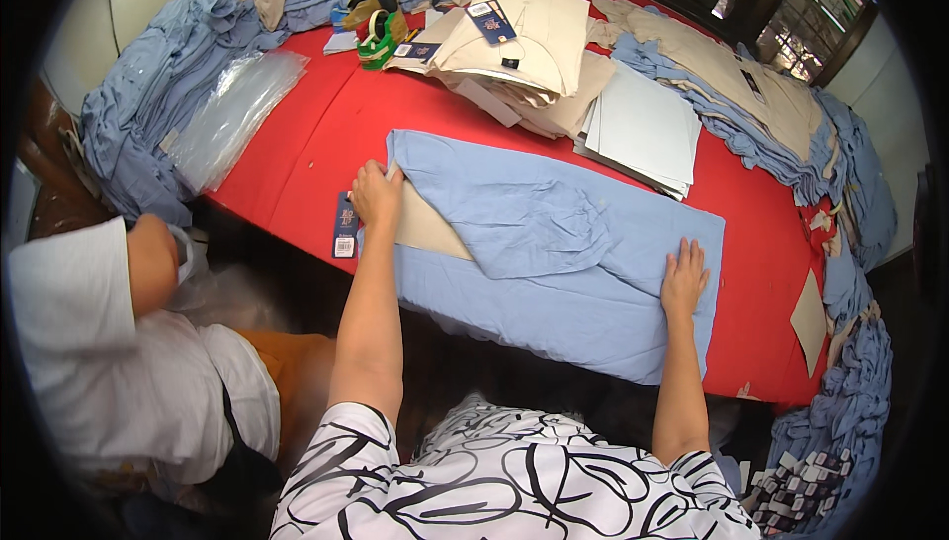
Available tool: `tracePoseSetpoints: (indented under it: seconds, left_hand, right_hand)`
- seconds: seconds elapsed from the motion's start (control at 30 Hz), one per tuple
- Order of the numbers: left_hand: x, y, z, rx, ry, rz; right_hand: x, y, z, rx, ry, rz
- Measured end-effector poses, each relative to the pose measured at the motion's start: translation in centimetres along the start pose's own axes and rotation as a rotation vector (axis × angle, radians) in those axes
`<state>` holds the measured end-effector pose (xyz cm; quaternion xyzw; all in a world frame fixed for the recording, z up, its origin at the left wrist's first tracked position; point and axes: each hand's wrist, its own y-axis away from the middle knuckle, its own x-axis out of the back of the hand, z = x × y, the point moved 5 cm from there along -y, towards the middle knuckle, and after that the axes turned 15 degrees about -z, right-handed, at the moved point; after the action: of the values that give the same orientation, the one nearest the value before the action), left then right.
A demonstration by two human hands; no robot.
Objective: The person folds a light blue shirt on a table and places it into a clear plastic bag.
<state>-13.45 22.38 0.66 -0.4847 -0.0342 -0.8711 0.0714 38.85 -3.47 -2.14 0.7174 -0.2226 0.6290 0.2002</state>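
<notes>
A light blue garment point(554, 293) lies partly folded across the table in front of me, its near side hanging over the front edge. A turned-back flap at its left bares a beige sheet point(427, 219), whose material I cannot make out for sure. My left hand point(378, 196) is closed at the garment's left edge, its fingers bent around the cloth beside the sheet. Toward the right end, my right hand point(684, 283) rests flat on the blue cloth with fingers spread. A dark blue hang tag point(344, 226) lies next to my left wrist.
Folded cream garments point(519, 41) and white sheets point(643, 135) are stacked behind. Clear plastic bags point(237, 120) lie at left, near a green tape dispenser point(378, 41). Blue garment heaps point(158, 85) line the red table point(297, 154). Another person point(148, 362) is close on my left.
</notes>
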Motion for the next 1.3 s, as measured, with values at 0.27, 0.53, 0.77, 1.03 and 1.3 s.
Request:
tracePoseSetpoints:
  seconds: [0.27,0.53,0.77,1.03,1.3]
  left_hand:
    - [-0.6,-0.9,0.5,0.017,-0.138,0.102]
    - [-0.3,-0.6,0.1,0.042,-0.038,0.141]
    - [-0.3,-0.8,0.3,0.156,-0.021,0.145]
    - [0.2,-0.1,1.5,0.005,0.042,0.259]
    - [-1.2,10.4,4.8,-0.661,-0.052,-0.469]
  right_hand:
    - [0.4,0.3,0.1,0.040,0.004,-0.004]
    - [0.8,0.2,-0.1,-0.024,0.017,-0.029]
    - [0.9,0.3,0.0,-0.043,0.047,0.006]
    - [1.3,0.4,-0.9,0.017,-0.056,0.029]
    - [3.0,3.5,-10.9,0.703,-0.284,0.058]
